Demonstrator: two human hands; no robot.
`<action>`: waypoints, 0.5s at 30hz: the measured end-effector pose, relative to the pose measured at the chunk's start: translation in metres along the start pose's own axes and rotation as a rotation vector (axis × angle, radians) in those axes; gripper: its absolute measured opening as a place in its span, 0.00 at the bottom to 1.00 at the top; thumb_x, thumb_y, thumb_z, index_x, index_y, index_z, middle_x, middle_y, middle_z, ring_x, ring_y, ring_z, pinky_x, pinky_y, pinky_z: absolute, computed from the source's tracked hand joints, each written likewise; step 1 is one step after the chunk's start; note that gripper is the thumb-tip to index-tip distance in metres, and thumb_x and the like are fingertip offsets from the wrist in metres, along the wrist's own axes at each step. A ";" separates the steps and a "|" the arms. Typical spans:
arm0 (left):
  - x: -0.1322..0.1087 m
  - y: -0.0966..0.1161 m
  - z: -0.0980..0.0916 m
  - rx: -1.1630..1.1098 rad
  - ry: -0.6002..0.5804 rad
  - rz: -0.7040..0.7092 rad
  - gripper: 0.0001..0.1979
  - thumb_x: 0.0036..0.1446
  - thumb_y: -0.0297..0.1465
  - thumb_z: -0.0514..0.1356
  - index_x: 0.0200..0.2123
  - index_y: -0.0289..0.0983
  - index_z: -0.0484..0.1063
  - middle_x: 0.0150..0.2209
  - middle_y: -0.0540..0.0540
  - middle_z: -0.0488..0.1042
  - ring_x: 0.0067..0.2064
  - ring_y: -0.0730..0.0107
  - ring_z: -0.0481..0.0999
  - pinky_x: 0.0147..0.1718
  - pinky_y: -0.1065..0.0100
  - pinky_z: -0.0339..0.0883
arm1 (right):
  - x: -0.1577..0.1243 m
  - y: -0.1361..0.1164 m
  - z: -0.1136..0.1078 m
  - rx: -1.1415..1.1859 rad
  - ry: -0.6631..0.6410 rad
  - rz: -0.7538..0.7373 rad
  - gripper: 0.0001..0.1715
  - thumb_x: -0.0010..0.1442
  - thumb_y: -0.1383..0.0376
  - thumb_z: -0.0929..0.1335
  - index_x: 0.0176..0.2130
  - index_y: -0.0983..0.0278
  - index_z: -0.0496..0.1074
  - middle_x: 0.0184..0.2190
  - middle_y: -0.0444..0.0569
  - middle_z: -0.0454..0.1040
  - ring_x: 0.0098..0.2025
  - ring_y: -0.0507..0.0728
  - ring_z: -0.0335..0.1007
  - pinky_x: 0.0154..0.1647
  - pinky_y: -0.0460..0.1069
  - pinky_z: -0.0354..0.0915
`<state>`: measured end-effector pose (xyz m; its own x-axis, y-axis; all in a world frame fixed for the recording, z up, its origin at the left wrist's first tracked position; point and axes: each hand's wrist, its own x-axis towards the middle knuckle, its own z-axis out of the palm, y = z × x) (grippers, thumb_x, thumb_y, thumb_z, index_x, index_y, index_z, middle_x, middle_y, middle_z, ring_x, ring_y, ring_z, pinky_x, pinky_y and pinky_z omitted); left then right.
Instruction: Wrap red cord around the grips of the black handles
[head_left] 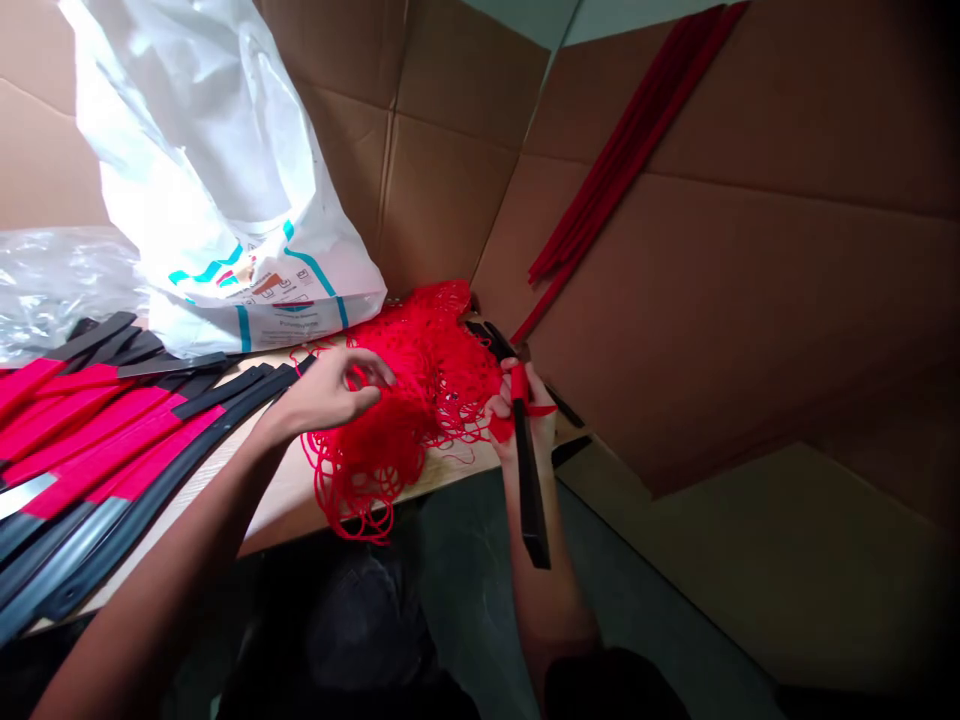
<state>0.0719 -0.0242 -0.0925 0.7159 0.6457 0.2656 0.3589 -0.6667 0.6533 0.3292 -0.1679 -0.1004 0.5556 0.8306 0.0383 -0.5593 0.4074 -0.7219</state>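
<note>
My right hand (525,405) is closed round a black flat bar (531,490) that points down toward me. A red band (519,385) wraps the bar's upper part, and a loose red end sticks out beside my fingers. My left hand (337,388) hovers by a tangled pile of red cord (427,375), its fingers curved and the thumb apart, with nothing visible between them. Part of the cord droops over the table's front edge.
On the left of the table (281,500) lie several black strips with red wrapped middles (120,430). Behind them stand a white plastic bag (225,180) and clear plastic film (67,280). Cardboard walls (720,300) rise behind and right, with long red strips (630,150) hanging there.
</note>
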 end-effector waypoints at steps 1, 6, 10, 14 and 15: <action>0.000 0.002 0.012 -0.007 -0.088 0.020 0.11 0.63 0.30 0.57 0.36 0.39 0.82 0.38 0.46 0.84 0.42 0.61 0.82 0.45 0.63 0.76 | 0.000 0.004 0.004 -0.003 0.003 0.012 0.13 0.68 0.54 0.72 0.39 0.61 0.76 0.16 0.33 0.64 0.13 0.47 0.56 0.12 0.41 0.60; -0.015 -0.010 0.064 0.162 -0.291 -0.029 0.13 0.72 0.40 0.64 0.42 0.35 0.79 0.39 0.47 0.81 0.39 0.67 0.81 0.42 0.61 0.79 | 0.004 0.011 0.012 -0.013 0.051 0.021 0.14 0.69 0.54 0.71 0.38 0.62 0.76 0.18 0.34 0.69 0.15 0.46 0.62 0.18 0.41 0.67; -0.042 -0.021 0.075 0.302 -0.288 -0.054 0.12 0.70 0.40 0.66 0.45 0.37 0.78 0.45 0.45 0.80 0.46 0.62 0.82 0.48 0.56 0.78 | 0.005 0.016 0.007 -0.036 0.082 0.025 0.14 0.68 0.54 0.72 0.37 0.62 0.76 0.22 0.39 0.75 0.18 0.49 0.69 0.20 0.44 0.72; -0.060 -0.019 0.077 0.319 -0.248 0.026 0.19 0.57 0.44 0.72 0.43 0.36 0.80 0.49 0.34 0.81 0.57 0.41 0.77 0.63 0.39 0.66 | 0.005 0.023 0.003 -0.066 0.075 0.028 0.15 0.67 0.53 0.73 0.38 0.63 0.76 0.23 0.40 0.76 0.18 0.49 0.69 0.17 0.43 0.68; -0.063 -0.018 0.077 0.311 -0.235 0.045 0.21 0.54 0.45 0.73 0.43 0.35 0.81 0.52 0.31 0.80 0.61 0.34 0.74 0.65 0.36 0.62 | 0.006 0.023 0.003 -0.069 0.071 0.018 0.15 0.67 0.53 0.73 0.38 0.63 0.76 0.23 0.40 0.76 0.17 0.49 0.67 0.16 0.43 0.66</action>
<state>0.0666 -0.0811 -0.1755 0.8398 0.5343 0.0961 0.4625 -0.7968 0.3887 0.3173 -0.1526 -0.1148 0.5896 0.8073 -0.0226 -0.5269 0.3633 -0.7683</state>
